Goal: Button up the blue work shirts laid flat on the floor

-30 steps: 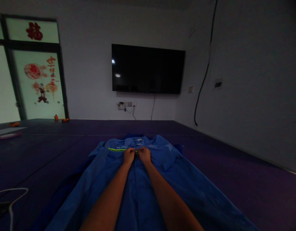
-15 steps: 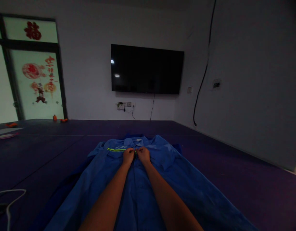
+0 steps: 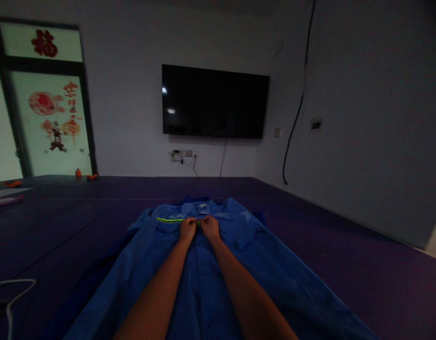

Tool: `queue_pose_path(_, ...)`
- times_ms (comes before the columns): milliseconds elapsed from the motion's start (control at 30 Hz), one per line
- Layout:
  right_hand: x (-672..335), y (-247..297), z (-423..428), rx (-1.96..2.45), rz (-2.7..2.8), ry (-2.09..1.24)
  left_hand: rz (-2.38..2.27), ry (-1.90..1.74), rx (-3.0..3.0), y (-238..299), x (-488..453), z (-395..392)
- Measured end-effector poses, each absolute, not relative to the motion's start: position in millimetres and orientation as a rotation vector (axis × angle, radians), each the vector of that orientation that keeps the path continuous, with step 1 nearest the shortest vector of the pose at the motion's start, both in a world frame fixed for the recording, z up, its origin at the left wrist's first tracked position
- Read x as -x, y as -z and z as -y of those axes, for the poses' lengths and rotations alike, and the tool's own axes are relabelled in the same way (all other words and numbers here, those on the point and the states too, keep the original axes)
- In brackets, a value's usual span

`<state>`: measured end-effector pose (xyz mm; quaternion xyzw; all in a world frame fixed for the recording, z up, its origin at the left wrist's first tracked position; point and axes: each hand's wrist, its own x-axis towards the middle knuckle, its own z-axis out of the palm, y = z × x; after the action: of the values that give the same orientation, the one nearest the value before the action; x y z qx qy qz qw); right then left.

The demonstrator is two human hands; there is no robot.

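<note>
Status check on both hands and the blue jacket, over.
Left hand, right hand: close together at front of blue jacket; exact grip unclear. Jacket spread on purple surface. Forearms cover part of it.

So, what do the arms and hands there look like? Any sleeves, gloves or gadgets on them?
They're a person's own: the left hand and right hand are ungloved. The left forearm and right forearm taper toward them, with no sleeve, watch, cable or marking visible. It's too dim to tell about rings.

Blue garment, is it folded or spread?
Spread out: the blue garment lies lengthwise across the purple surface, its collar at the far end.
</note>
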<state>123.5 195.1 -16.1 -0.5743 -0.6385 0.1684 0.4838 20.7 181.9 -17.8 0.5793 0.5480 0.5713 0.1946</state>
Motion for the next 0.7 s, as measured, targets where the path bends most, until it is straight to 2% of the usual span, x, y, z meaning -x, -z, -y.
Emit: queue_pose_path(700,-123.5,15.3,-194.4,1.391,1.548,-0.407,-1.508,-1.641,-1.604,13.9,-21.3,-178.0)
